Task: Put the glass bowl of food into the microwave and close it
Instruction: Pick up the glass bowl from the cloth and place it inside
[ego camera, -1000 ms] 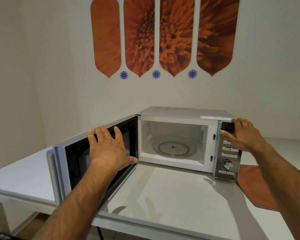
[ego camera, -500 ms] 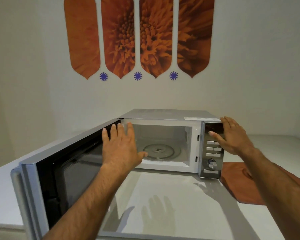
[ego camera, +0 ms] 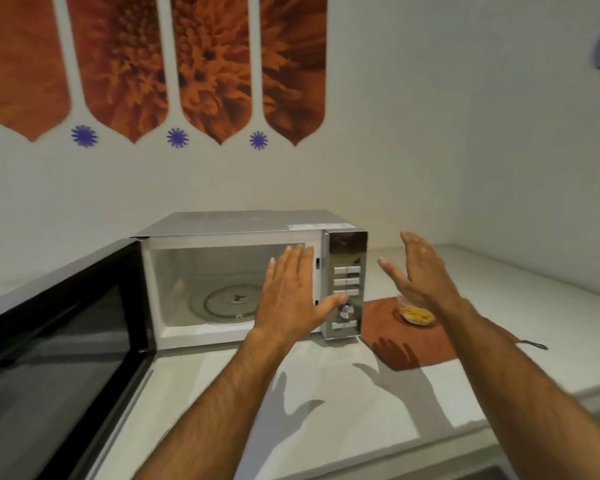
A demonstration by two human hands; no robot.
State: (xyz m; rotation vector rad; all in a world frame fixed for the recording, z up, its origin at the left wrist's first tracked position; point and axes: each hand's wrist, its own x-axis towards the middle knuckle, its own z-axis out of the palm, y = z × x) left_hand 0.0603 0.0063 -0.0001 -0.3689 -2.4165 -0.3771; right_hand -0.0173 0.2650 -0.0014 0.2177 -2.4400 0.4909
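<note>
On the orange mat (ego camera: 420,344), at about 3 o'clock from the microwave (ego camera: 243,271), sits the glass bowl of food (ego camera: 417,312), partly hidden behind my right hand (ego camera: 420,271). Bowl untouched, yellow food inside. Right hand hovers just above it, fingers spread, grasping nothing. Left hand (ego camera: 291,296) at 9 o'clock of the bowl, flat and released, floating in front of the control panel (ego camera: 347,282), not pressing as far as I can tell. Microwave door (ego camera: 59,358) swung wide at 8 o'clock, cavity bare, turntable (ego camera: 229,303) free. All of it on the white desk (ego camera: 326,393). Progress: door open, that's it. Left to do: grasp bowl, carry it to the turntable, shut door. I'd judge it at an early stage.
</note>
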